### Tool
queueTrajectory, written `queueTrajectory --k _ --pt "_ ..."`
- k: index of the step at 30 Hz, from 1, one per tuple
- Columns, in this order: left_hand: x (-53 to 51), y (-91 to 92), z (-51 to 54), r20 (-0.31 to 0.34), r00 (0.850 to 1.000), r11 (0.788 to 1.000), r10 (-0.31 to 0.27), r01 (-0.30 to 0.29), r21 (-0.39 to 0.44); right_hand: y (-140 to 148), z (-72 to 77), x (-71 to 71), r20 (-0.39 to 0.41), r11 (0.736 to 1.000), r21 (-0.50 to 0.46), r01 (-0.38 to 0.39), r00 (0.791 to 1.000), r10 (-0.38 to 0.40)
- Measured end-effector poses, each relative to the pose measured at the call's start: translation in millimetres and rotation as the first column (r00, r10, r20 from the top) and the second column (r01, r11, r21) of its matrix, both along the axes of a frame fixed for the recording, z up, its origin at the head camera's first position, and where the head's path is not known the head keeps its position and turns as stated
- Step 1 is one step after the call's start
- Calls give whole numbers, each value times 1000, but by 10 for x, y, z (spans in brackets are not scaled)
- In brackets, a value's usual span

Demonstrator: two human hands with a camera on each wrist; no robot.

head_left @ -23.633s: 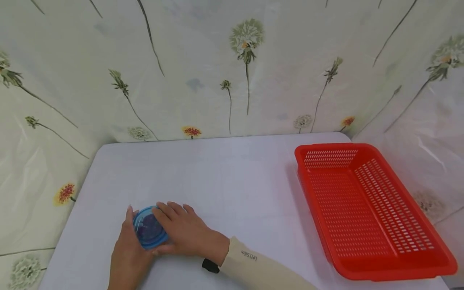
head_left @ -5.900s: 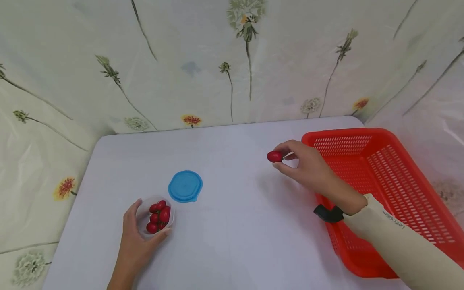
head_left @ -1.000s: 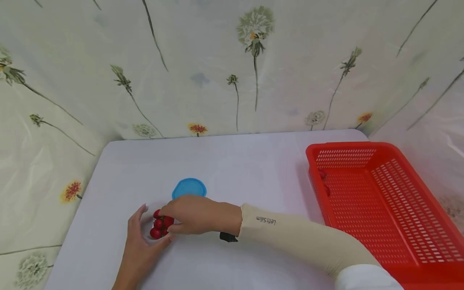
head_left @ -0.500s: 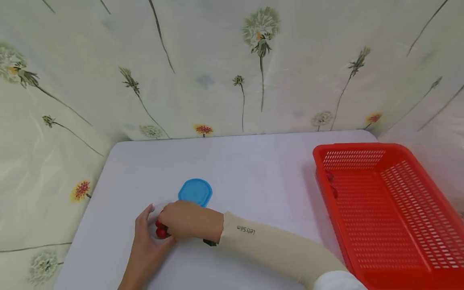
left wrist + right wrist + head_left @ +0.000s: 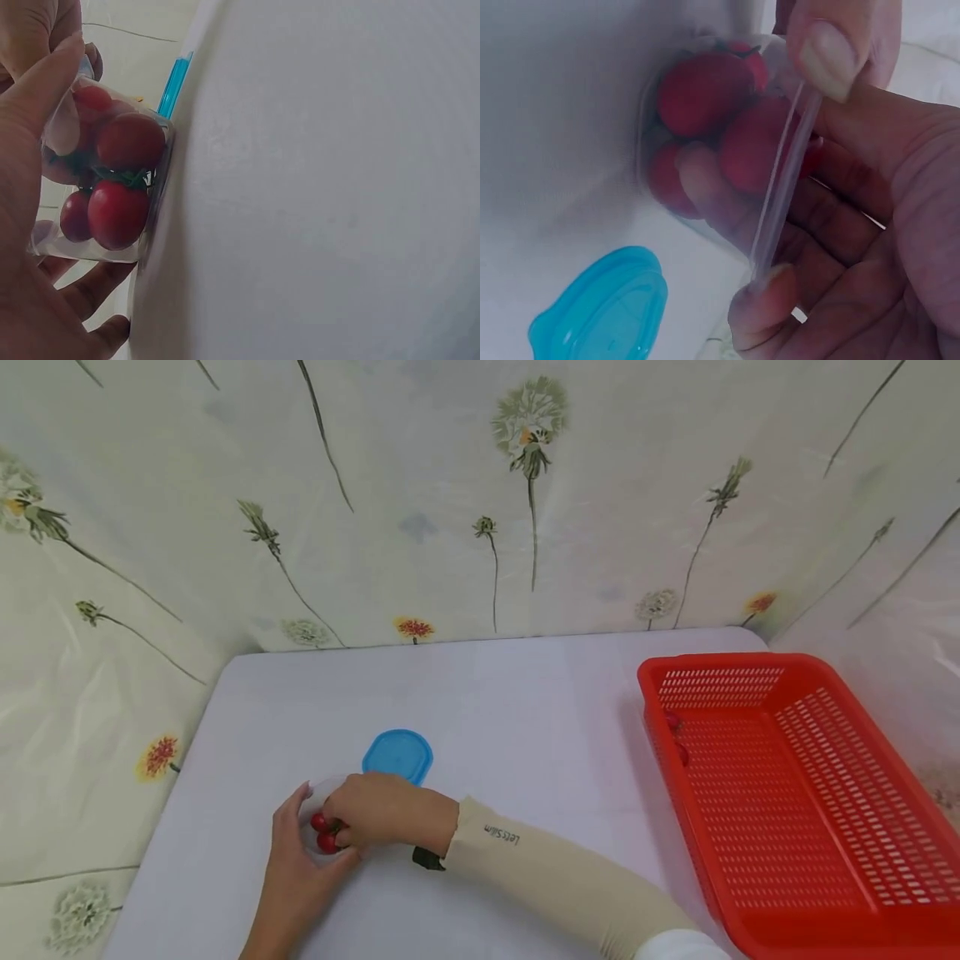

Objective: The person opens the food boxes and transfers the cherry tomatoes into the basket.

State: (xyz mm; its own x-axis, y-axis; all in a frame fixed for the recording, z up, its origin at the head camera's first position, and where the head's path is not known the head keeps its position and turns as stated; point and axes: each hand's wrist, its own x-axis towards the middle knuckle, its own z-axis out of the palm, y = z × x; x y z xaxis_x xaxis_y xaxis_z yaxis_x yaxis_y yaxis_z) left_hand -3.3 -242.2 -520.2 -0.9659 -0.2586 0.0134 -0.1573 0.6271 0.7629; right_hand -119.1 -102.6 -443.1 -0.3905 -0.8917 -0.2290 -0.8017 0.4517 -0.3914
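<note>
My left hand (image 5: 303, 868) curls round a small clear plastic container (image 5: 90, 244) and holds it on the table. Red cherry tomatoes (image 5: 120, 214) with green stems sit inside. My right hand (image 5: 382, 810) reaches in over the rim, with one fingertip (image 5: 697, 169) among the tomatoes. Its thumb tip is hard to make out, so I cannot tell whether it pinches a tomato. The blue lid (image 5: 397, 756) lies flat just behind the container.
A large red plastic basket (image 5: 795, 893) stands on the right of the white-covered table (image 5: 525, 718). Two tomatoes (image 5: 681, 753) show at its left inner wall. A flowered sheet (image 5: 435, 502) hangs behind.
Long before, the blue lid was on the container; later my right hand pinched a tomato near the basket. In the last second it has dipped further into the container. The left hand keeps its hold.
</note>
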Motion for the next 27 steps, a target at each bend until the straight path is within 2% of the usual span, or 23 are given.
queueTrajectory --k 3,8,11,15,19,24,27 --pt "5 11 -8 4 1000 1000 12 -12 16 -9 -15 8 3 1000 5 3 1000 -3" --pt "0 15 0 0 1000 1000 20 -20 21 9 -74 -21 27 999 -51 -16 999 18" --pt "2 7 8 -7 1000 999 16 -16 28 46 -116 -64 56 994 -101 -53 997 59" --pt "-9 -14 4 -32 999 1000 11 -11 24 104 -139 -132 103 975 -179 -131 983 151" --pt "-20 -9 -35 -31 1000 999 -3 4 32 176 -139 -185 168 966 -193 -173 964 207" --pt "-9 0 -75 -15 1000 1000 -6 6 20 222 -134 -214 261 969 -194 -155 944 203" --pt "-5 -22 -67 -32 999 1000 -5 5 11 217 -129 -205 270 969 -220 -116 947 175"
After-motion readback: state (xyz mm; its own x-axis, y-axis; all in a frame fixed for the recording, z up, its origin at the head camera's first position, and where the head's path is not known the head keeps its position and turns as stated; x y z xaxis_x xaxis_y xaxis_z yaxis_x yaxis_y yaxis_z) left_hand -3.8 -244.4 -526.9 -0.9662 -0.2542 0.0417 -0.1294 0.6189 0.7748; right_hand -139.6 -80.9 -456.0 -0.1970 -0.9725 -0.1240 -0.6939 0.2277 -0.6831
